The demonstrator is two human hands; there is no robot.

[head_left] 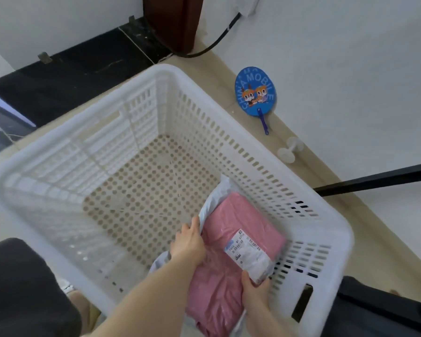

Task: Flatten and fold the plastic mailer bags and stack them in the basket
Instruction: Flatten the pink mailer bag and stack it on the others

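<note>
Both hands held the folded stack low in the white basket [231, 132], at about five o'clock of its floor. The left hand [188, 242] gripped the far-left edge where a white mailer [210, 203] showed beneath the pink mailer [231, 229], fingers curled over it. The right hand [254, 291] pinched the near edge beside the shipping label [249, 254]. Setting it down well probably meant keeping the folds pressed, lowering it flat into that corner, squaring the edges against the walls, then letting go.
</note>
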